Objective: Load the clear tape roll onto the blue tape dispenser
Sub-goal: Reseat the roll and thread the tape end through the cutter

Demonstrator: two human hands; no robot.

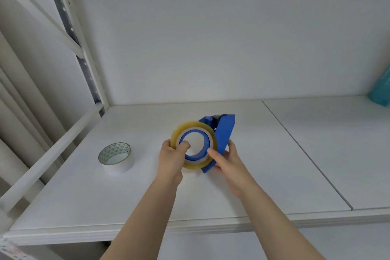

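Above the middle of the white shelf (211, 196), the clear tape roll (193, 145) sits around the round hub of the blue tape dispenser (224, 133) — its open face turned toward the camera and tilted a little up. The left hand (172, 157) pinches the roll's left rim, thumb inside the hub, while the right hand (226, 159) grips the dispenser's lower end; its long body runs toward the back wall. A second roll (115, 157) (white, patterned core) lies flat nearer the shelf's left edge — well apart.

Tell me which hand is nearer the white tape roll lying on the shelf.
Left. The left hand grips the clear tape roll just right of the white tape roll; the right hand holds the blue dispenser farther right.
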